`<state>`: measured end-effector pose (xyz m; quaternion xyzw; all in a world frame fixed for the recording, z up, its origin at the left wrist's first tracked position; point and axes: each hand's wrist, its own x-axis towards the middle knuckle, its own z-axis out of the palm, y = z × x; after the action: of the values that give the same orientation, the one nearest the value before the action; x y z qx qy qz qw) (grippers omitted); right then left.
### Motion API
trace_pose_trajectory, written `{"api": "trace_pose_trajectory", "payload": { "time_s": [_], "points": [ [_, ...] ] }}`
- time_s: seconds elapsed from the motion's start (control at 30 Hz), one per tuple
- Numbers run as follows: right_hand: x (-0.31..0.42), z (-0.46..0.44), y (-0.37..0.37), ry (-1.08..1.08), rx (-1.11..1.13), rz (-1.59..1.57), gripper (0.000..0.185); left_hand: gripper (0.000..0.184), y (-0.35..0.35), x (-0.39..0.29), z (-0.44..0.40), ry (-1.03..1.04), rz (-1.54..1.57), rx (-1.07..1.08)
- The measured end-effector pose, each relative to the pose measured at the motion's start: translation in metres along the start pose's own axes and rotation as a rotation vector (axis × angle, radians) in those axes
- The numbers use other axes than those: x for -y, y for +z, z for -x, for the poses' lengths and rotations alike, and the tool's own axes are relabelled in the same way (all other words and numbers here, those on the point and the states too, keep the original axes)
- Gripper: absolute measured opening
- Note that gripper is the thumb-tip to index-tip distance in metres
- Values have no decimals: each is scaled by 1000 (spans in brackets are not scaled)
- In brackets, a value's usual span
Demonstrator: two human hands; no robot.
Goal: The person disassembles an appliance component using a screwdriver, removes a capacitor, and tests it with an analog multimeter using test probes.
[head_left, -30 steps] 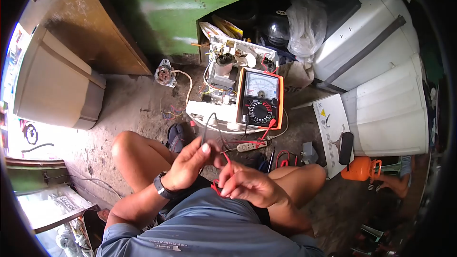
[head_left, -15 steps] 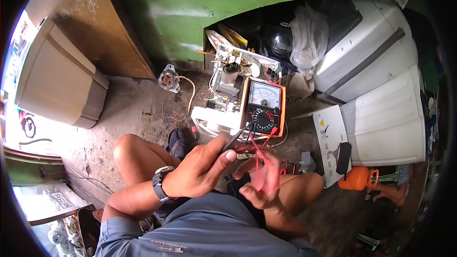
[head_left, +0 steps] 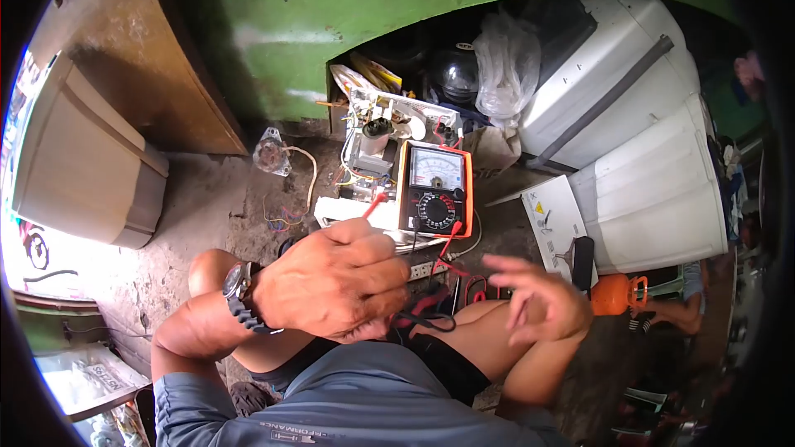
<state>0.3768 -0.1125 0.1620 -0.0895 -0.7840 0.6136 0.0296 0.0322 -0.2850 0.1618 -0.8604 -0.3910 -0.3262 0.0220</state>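
My left hand [head_left: 331, 277], with a watch on its wrist, is closed over my lap. A red test probe [head_left: 375, 204] sticks out above its knuckles; whether a second probe is in the grip is hidden. Dark lead wire [head_left: 426, 320] loops beside that hand. To the right, my right hand [head_left: 542, 302] is raised, its fingers apart and holding nothing. An orange-edged analog multimeter [head_left: 436, 209] leans on an opened white appliance [head_left: 373, 149] with exposed wiring. Red and black leads run down from the meter's lower edge.
A power strip [head_left: 426, 268] lies below the meter. A small motor-like part [head_left: 271, 153] with wires is on the floor at left. A white panel [head_left: 553, 223] with a warning sticker and an orange tank [head_left: 617, 294] stand at right, near another person's arm or leg.
My hands have moved apart, the left toward the left and the right toward the right. The right has let go of the red lead; a red probe now shows in the left.
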Motion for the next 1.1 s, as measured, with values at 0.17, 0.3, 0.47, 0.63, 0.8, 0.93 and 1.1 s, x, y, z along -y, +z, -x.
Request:
{"api": "trace_pose_trajectory", "payload": {
  "time_s": [0.17, 0.3, 0.47, 0.63, 0.8, 0.93, 1.1],
  "points": [
    [13, -101, 46, -361, -530, 667, 61, 25, 19, 5, -24, 261, 89, 19],
    [-24, -131, 51, -420, -319, 525, 50, 26, 32, 8, -27, 319, 97, -44],
    [-22, -131, 42, -318, -511, 327, 53, 31, 33, 26, -5, 200, -60, 0],
    [-31, -146, 49, -298, -116, 206, 43, 29, 43, 33, -3, 270, -48, -100],
    [-48, -160, 52, -303, -68, 231, 20, 25, 50, 30, 1, 286, -44, -160],
    [-37, -155, 28, -385, -765, 731, 5, 26, 37, 31, -3, 225, -323, -446],
    [-54, -134, 17, -679, -1131, -62, 17, 47, 19, 57, 26, -118, -123, -441]
  ]
}}
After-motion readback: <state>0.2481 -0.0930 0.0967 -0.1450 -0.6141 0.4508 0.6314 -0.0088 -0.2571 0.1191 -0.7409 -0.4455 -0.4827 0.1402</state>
